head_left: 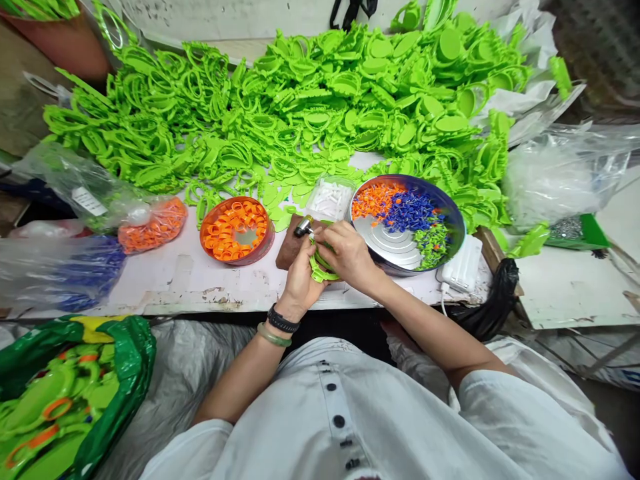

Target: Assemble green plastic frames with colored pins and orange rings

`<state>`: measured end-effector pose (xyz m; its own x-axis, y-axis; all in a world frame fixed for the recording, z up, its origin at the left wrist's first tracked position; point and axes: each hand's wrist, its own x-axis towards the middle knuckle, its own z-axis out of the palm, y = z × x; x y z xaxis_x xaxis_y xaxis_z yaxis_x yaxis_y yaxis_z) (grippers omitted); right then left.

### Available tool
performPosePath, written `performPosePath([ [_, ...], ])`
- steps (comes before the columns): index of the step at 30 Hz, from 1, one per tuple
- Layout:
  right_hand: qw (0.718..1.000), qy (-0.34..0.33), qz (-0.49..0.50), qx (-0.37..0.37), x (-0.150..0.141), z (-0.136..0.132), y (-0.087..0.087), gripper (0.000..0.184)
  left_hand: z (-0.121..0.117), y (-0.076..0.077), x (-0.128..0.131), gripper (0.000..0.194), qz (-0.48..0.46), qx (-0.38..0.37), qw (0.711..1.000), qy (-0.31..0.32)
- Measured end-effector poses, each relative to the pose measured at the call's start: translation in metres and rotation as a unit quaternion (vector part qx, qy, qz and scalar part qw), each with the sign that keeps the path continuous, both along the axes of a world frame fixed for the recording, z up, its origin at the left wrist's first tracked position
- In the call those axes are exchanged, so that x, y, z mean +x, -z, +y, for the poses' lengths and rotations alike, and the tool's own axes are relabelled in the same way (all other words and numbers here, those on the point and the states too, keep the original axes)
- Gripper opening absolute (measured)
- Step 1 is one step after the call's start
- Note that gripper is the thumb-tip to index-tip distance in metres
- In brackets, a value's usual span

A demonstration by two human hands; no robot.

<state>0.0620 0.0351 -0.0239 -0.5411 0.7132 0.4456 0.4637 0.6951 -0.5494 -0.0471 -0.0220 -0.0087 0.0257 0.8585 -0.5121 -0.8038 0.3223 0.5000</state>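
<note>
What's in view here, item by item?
Green plastic parts: many, lime green, heaped along the table's back.
Round tray: one, orange, holding orange rings, left of centre.
Steel pan: one, silver, holding orange, blue and green pieces, right of centre.
Clear box: one, white pieces inside, between tray and pan.
Brown pad: one, brown, under the hands.
Metal-headed tool: one, silver, at the hands.
Plastic bags: at least three, orange, blue and white contents, table's sides.
Shopping bag: one, green, lower left.
Left hand: one, holding a green part.
Right hand: one, on that part.
</note>
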Motion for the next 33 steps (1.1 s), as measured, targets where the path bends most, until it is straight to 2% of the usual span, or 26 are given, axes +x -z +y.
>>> performPosePath([
  [4, 0.999, 0.004, -0.019, -0.037, 0.0, -0.008, 0.001, 0.022, 0.0, 0.001, 0.0, 0.044, 0.006, -0.003, 1.0, -0.006],
  [6, 0.998, -0.015, -0.013, -0.054, 0.003, -0.009, -0.002, 0.021, 0.001, 0.002, 0.001, 0.042, -0.001, -0.022, 1.0, 0.0],
  [9, 0.997, -0.044, 0.005, -0.066, 0.027, 0.0, -0.012, 0.03, 0.002, 0.0, 0.0, 0.039, -0.007, -0.032, 0.999, 0.013],
  [10, 0.997, -0.022, 0.005, -0.07, 0.042, 0.006, -0.017, 0.032, 0.003, 0.0, -0.002, 0.037, -0.008, -0.031, 0.999, 0.021],
  [12, 0.994, 0.074, -0.024, -0.08, 0.08, 0.021, -0.028, 0.03, 0.003, -0.002, -0.005, 0.033, -0.007, -0.03, 0.999, 0.037],
  [13, 0.985, 0.125, -0.069, -0.092, 0.102, 0.029, -0.034, 0.027, 0.003, -0.002, -0.007, 0.031, -0.006, -0.032, 0.999, 0.041],
  [15, 0.952, 0.202, -0.2, -0.117, 0.142, 0.043, -0.042, 0.023, 0.005, -0.003, -0.009, 0.026, -0.001, -0.037, 0.999, 0.039],
  [17, 0.908, 0.219, -0.332, -0.133, 0.171, 0.052, -0.044, 0.021, 0.006, -0.003, -0.009, 0.023, 0.007, -0.033, 0.999, 0.032],
  [20, 0.859, 0.198, -0.452, -0.136, 0.184, 0.057, -0.035, 0.02, 0.01, -0.004, -0.005, 0.023, 0.016, -0.028, 0.999, 0.028],
  [24, 0.831, 0.185, -0.513, -0.108, 0.178, 0.059, -0.014, 0.021, 0.014, -0.005, 0.001, 0.021, 0.017, -0.038, 0.999, 0.033],
  [26, 0.836, 0.187, -0.505, -0.104, 0.18, 0.062, -0.007, 0.021, 0.015, -0.006, 0.003, 0.022, 0.018, -0.04, 0.998, 0.043],
  [27, 0.848, 0.187, -0.484, -0.109, 0.183, 0.064, -0.005, 0.02, 0.016, -0.007, 0.004, 0.023, 0.019, -0.039, 0.998, 0.048],
  [29, 0.889, 0.179, -0.396, -0.145, 0.187, 0.067, -0.005, 0.017, 0.017, -0.007, 0.007, 0.026, 0.02, -0.041, 0.997, 0.055],
  [31, 0.932, 0.158, -0.233, -0.227, 0.185, 0.069, -0.007, 0.015, 0.02, -0.006, 0.011, 0.029, 0.014, -0.046, 0.997, 0.058],
  [32, 0.94, 0.141, -0.129, -0.281, 0.18, 0.069, -0.008, 0.017, 0.021, -0.006, 0.014, 0.03, 0.008, -0.049, 0.997, 0.062],
  [33, 0.933, 0.124, -0.024, -0.336, 0.171, 0.067, -0.01, 0.021, 0.023, -0.006, 0.018, 0.03, 0.002, -0.052, 0.996, 0.067],
])
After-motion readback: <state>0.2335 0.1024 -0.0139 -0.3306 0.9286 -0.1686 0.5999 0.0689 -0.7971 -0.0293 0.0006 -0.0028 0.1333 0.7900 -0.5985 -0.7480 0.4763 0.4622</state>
